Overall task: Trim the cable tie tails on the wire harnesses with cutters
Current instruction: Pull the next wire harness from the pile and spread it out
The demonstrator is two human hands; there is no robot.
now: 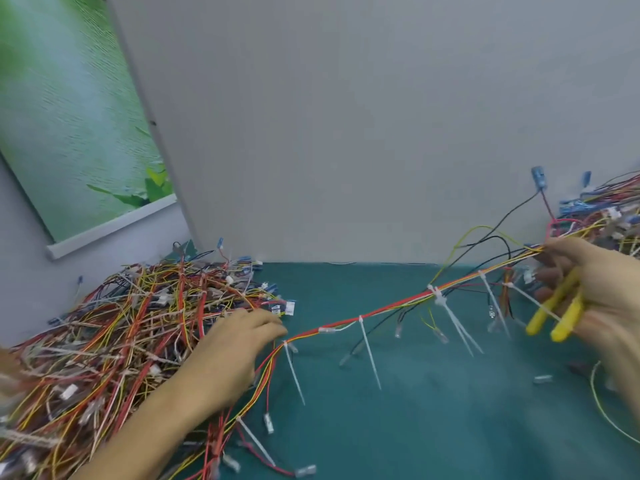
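A wire harness stretched between two hands over the counter.
The left hand pinched one end in its grip; the right hand clasped yellow-handled cutters and the other.

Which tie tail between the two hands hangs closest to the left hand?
The white tail hanging right beside the left hand; the others hang farther toward the cutters.

Soft, even light fills the room, with faint shadows on the green surface. Motion blur smears the right hand and lower-left wires. Wide-angle bending tilts the wall.
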